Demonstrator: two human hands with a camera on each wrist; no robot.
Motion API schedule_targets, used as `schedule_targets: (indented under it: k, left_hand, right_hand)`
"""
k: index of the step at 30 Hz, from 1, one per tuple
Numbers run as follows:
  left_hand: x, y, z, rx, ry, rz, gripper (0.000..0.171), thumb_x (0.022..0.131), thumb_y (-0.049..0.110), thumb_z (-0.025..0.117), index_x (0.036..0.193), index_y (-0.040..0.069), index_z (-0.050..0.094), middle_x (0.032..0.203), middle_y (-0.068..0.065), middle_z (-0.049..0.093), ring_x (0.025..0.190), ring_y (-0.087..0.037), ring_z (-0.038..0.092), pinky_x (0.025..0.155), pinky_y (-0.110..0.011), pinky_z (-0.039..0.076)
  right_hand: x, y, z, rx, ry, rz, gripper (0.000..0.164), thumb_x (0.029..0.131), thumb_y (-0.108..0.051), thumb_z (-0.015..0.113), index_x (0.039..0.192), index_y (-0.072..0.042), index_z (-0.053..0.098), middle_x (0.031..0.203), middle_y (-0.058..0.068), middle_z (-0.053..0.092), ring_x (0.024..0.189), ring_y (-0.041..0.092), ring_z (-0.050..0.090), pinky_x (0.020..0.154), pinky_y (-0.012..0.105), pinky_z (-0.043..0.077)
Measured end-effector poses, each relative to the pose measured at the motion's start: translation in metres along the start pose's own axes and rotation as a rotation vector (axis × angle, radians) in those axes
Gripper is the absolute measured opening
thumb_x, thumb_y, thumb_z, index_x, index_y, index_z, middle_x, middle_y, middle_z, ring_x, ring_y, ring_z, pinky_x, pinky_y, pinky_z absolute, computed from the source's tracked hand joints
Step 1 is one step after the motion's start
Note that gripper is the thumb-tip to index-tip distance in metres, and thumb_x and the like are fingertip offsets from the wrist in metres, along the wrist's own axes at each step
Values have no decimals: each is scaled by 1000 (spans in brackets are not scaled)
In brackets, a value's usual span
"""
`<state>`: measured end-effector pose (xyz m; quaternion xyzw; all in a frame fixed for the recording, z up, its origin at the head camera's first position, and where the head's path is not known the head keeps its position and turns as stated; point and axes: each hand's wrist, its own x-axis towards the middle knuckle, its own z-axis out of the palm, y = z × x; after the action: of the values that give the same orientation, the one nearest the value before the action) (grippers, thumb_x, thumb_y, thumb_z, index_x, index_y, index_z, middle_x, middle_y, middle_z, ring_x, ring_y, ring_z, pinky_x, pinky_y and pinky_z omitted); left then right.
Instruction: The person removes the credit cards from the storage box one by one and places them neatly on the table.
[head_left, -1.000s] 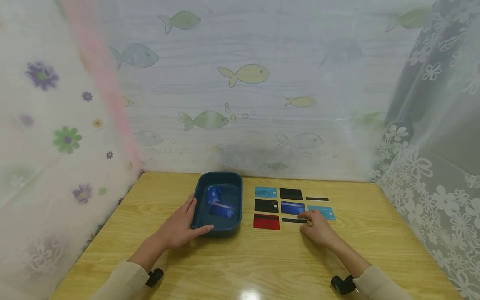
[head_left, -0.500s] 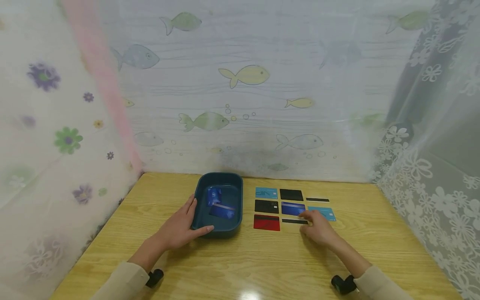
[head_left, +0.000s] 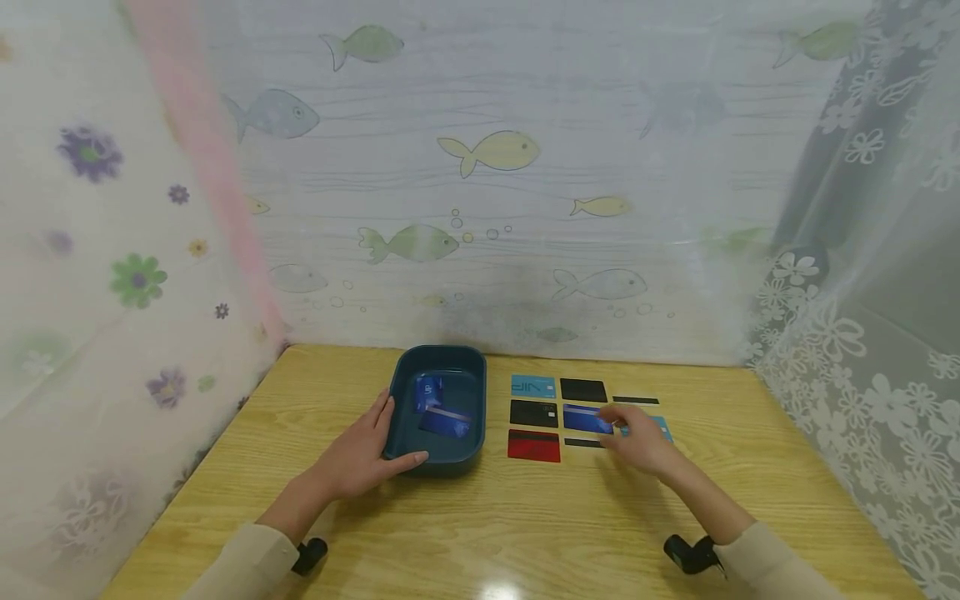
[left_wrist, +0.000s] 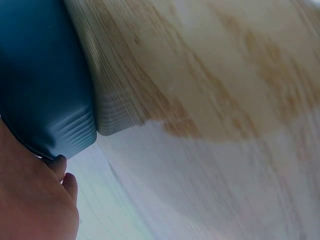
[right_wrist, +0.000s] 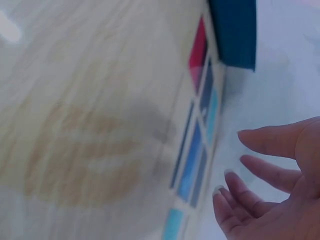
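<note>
In the head view, my left hand (head_left: 358, 450) holds the near left corner of a dark blue plastic bin (head_left: 480, 417), thumb over the near rim and fingers along the left wall. Two blue cards (head_left: 446, 421) lie inside it, overlapping. My right hand (head_left: 637, 437) hovers over the laid-out cards, holding nothing; thumb and fingers stand apart in the right wrist view. Nearest its fingertips are a blue card (head_left: 583, 417) and a pale card with a black stripe (head_left: 583, 442). The hand partly hides a light blue card (head_left: 662, 423).
Several more cards lie flat in rows: a red card (head_left: 533, 446), a black card with a chip (head_left: 533, 412), a plain black card (head_left: 582, 389), a light blue VIP card (head_left: 531, 386) and a striped pale card (head_left: 635, 400). A fish-patterned curtain (head_left: 480, 292) borders the table's (head_left: 480, 533) back.
My right hand has lifted off the near striped card and shifted slightly away, its fingertips now above the blue card's right end. My left hand and the bin stay put.
</note>
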<state>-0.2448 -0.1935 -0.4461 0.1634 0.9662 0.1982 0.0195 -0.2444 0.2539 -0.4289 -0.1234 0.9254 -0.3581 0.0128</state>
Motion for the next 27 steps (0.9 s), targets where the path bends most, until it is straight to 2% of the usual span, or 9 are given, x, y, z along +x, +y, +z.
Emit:
schedule_targets:
  k: [5, 12, 17, 22, 27]
  left_hand:
    - [1, -3, 2, 9, -6, -8, 123, 85, 86, 49, 163, 0, 8, 172, -16, 2, 155, -40, 18, 119, -60, 28]
    - [1, -2, 1, 9, -6, -4, 123, 85, 86, 49, 163, 0, 8, 171, -17, 3, 155, -40, 18, 119, -60, 28]
    - [1, -1, 0, 5, -3, -3, 122, 86, 85, 50, 163, -1, 9, 171, -17, 3, 154, -41, 18, 119, -60, 27]
    - [1, -2, 0, 3, -3, -5, 123, 86, 85, 50, 163, -1, 9, 171, -17, 3, 155, -41, 17, 119, -61, 27]
    - [3, -4, 2, 9, -2, 0, 123, 85, 86, 49, 163, 0, 8, 171, -17, 3, 155, -40, 18, 119, -60, 28]
  right_hand:
    - [7, -17, 0, 6, -13, -27, 38, 95, -6, 69, 131, 4, 62, 127, 25, 62, 118, 46, 57, 93, 57, 52]
    - [17, -38, 8, 101, -69, -58, 43, 97, -8, 68, 137, 4, 57, 134, 27, 56, 121, 46, 54, 94, 55, 53]
    - [25, -49, 15, 127, -91, -106, 45, 97, -9, 69, 139, 2, 56, 133, 26, 56, 118, 44, 56, 92, 53, 53]
    - [33, -60, 26, 142, -112, -147, 42, 98, -10, 67, 137, 2, 58, 128, 25, 60, 116, 43, 58, 91, 51, 54]
    - [38, -70, 35, 171, -133, -143, 36, 101, -11, 64, 135, -1, 60, 128, 23, 61, 112, 35, 61, 87, 46, 55]
